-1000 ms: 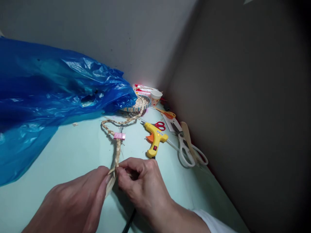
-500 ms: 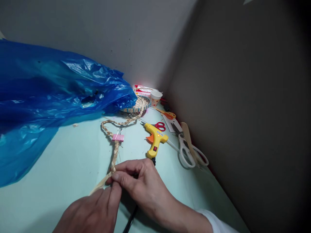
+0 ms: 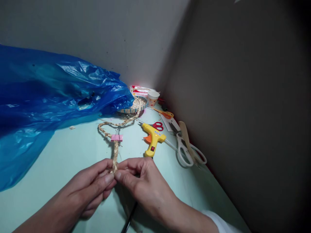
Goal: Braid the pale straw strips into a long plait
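Note:
A straw-coloured braid (image 3: 116,153) runs from a shallow woven basket (image 3: 131,110) at the back toward me, curving left before a pink binder clip (image 3: 117,138) that grips it. At its near end my left hand (image 3: 91,187) pinches the braid between thumb and fingers. My right hand (image 3: 143,184) pinches the same end from the other side, its fingertips almost meeting the left ones. The loose strands below the pinch are mostly hidden by my hands. Just beyond my right hand lies a yellow glue gun (image 3: 153,139) with an orange trigger.
A crumpled blue plastic bag (image 3: 60,87) covers the left side. On the right are white-handled scissors (image 3: 184,152), red-handled scissors (image 3: 158,126), orange-handled scissors (image 3: 167,114) and a paper cup (image 3: 153,98). A black cord (image 3: 130,217) passes under my right hand. Walls rise behind and to the right.
My left hand has turned from knuckles-up to thumb-up and moved up to the braid's end. The pale strand sticking out left is no longer visible. My right hand keeps its pinch.

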Demonstrator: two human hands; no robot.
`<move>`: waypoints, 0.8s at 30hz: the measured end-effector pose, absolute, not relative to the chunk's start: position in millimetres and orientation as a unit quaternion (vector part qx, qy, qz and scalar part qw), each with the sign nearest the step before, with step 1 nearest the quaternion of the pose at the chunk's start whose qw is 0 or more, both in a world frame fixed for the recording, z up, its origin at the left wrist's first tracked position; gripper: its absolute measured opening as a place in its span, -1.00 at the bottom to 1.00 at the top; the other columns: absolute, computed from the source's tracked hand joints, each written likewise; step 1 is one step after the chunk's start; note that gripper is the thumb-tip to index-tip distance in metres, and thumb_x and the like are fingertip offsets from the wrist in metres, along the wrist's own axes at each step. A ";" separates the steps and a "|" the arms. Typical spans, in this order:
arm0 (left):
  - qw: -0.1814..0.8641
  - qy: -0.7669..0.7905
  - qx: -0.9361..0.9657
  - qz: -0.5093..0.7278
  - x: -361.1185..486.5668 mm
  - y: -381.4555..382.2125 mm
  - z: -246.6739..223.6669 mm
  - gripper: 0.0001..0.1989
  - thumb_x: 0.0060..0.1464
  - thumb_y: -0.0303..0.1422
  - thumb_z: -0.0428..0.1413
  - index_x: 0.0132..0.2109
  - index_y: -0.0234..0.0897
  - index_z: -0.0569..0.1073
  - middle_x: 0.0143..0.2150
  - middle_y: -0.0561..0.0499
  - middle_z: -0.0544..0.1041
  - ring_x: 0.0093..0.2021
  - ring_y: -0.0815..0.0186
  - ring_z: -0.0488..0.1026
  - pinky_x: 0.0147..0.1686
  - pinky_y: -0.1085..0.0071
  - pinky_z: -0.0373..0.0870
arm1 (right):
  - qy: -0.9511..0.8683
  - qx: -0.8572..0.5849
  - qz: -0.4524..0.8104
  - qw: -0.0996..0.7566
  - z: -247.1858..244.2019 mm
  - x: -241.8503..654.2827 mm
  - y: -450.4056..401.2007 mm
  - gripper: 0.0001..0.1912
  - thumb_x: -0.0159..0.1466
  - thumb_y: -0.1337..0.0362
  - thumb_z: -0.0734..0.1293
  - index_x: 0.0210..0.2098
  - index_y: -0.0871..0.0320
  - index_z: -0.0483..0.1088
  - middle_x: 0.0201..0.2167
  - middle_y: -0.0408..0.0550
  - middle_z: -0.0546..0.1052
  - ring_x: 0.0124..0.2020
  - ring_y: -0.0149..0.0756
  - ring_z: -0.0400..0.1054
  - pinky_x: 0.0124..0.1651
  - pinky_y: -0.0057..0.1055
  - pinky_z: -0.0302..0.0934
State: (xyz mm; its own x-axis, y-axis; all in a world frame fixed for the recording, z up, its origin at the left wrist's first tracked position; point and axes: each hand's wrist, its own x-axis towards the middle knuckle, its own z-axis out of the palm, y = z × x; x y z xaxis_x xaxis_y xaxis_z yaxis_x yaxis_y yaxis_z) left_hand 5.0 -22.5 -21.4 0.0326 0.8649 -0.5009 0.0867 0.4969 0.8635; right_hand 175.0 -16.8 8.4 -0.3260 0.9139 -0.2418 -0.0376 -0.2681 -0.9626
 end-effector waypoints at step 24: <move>0.592 0.544 0.515 0.298 2.3 -18.9 -27.5 -0.69 0.07 -0.10 0.24 -0.50 -0.18 0.48 -0.58 0.14 0.41 -0.51 0.36 0.34 -0.50 0.56 0.38 | -0.858 -0.448 0.042 0.249 -4.6 178.3 -34.9 -0.87 0.27 0.36 0.23 -0.42 0.15 0.35 -0.62 -0.09 0.41 -0.63 -0.35 0.15 -0.54 -0.36 -0.23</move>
State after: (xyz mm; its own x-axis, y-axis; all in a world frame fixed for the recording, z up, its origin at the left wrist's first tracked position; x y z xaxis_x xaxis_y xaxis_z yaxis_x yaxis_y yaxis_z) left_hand 2.3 -18.9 -27.5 0.2308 0.9130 -0.3363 0.2069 0.2917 0.9339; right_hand 178.3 -34.9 -4.6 -0.4745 0.7893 0.3896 0.7480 0.5949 -0.2944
